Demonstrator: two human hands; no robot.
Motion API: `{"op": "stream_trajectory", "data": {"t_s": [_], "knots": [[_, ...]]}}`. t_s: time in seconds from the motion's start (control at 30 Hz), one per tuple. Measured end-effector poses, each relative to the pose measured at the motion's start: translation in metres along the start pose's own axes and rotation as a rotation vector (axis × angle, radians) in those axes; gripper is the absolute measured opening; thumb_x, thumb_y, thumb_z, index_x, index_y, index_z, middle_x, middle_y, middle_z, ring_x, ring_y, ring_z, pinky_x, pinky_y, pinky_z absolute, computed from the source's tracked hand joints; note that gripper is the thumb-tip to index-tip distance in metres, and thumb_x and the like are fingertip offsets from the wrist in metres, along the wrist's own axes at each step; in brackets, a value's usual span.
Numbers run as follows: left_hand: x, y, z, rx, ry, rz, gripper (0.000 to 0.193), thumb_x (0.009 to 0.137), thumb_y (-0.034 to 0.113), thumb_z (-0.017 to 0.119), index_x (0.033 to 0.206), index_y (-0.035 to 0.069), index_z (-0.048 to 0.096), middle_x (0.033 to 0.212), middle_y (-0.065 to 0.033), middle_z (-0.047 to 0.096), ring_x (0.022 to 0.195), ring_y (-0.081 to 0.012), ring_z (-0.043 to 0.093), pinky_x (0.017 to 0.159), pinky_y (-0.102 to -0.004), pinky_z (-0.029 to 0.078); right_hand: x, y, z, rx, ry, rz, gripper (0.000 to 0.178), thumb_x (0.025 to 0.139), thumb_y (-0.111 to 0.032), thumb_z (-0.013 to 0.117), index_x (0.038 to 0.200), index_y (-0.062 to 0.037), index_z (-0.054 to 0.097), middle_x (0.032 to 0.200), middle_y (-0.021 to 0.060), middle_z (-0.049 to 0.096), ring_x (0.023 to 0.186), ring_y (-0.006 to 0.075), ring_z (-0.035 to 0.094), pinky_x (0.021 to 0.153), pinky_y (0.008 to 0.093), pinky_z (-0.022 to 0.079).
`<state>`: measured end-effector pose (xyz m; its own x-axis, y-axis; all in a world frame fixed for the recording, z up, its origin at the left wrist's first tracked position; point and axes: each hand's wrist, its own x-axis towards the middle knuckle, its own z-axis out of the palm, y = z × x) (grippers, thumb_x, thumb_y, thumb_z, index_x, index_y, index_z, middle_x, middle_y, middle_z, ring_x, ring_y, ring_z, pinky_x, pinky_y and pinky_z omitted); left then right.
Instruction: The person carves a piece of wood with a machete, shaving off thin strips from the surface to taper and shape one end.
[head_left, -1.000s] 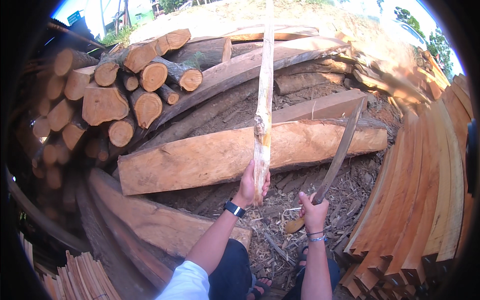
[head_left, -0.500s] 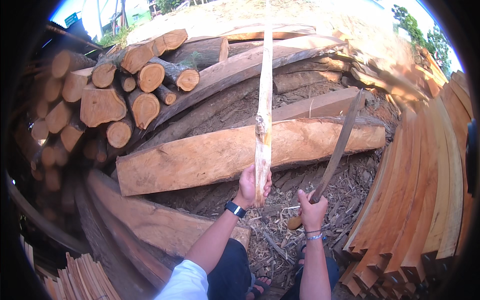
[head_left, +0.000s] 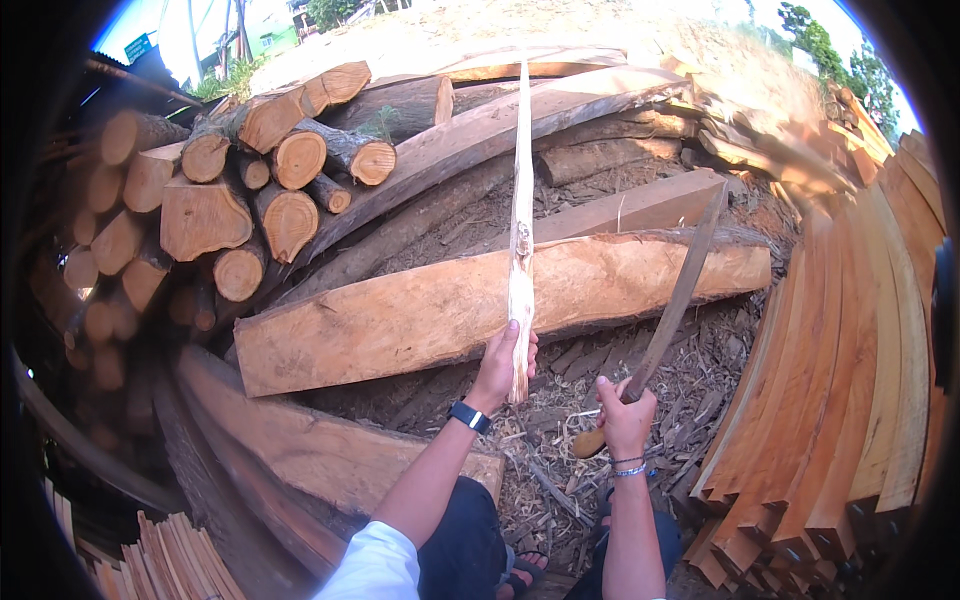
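Note:
My left hand (head_left: 497, 366) is wrapped round the lower end of a long, pale wooden stick (head_left: 522, 225), which points up and away from me and has a knot partway along. In my right hand (head_left: 626, 418) is a machete (head_left: 672, 305), its long dark blade slanting up to the right. The rounded wooden handle end pokes out below my fist. Behind both lies a thick sawn timber slab (head_left: 400, 312), with the stick and the blade crossing in front of it. Stick and machete are apart from each other.
Cut logs (head_left: 293, 225) are piled at the left. Long sawn boards (head_left: 830, 370) are stacked along the right. Wood shavings (head_left: 550, 470) and bark cover the ground by my feet. Another slab (head_left: 340, 445) lies at the near left, with thin strips (head_left: 175, 560) below it.
The stick in my left hand has turned, showing a narrower side, and its far tip has dropped into view. My right hand and the machete have hardly moved.

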<state>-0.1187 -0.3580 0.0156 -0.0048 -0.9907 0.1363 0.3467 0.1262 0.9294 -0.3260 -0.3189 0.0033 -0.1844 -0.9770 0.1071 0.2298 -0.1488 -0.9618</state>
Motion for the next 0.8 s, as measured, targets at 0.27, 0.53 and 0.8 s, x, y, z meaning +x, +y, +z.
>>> {"op": "stream_trajectory", "data": {"t_s": [0.27,0.53,0.8], "knots": [[0.0,-0.005,-0.001,0.308,0.178,-0.052,0.039,0.103,0.04,0.038,0.099,0.003,0.049,0.072,-0.0037,0.051,0.044,-0.012,0.052,0.04,-0.0263,0.045,-0.001,0.0,0.001,-0.053,-0.019,-0.012,0.037,0.086,-0.015,0.074,0.063,-0.0067,0.045,0.052,0.0001,0.051,0.04,0.0089,0.052,0.037,0.0247,0.039],[-0.002,0.002,0.016,0.234,0.085,0.218,0.026,0.101,0.03,0.049,0.109,0.007,0.039,0.067,-0.004,0.053,0.044,-0.0099,0.051,0.04,-0.0241,0.042,-0.003,-0.002,0.0,-0.059,-0.022,-0.011,0.037,0.086,-0.016,0.074,0.063,-0.0071,0.045,0.051,0.0002,0.051,0.039,0.0089,0.052,0.037,0.0243,0.039],[-0.002,-0.007,0.009,0.679,-0.035,0.151,0.043,0.097,0.023,0.059,0.128,0.004,0.037,0.073,-0.0029,0.057,0.05,-0.0079,0.052,0.047,-0.0225,0.045,-0.001,0.002,0.0,-0.052,-0.026,-0.012,0.038,0.086,-0.017,0.073,0.062,-0.0075,0.045,0.051,0.0002,0.051,0.039,0.0084,0.051,0.036,0.0243,0.039]]}}
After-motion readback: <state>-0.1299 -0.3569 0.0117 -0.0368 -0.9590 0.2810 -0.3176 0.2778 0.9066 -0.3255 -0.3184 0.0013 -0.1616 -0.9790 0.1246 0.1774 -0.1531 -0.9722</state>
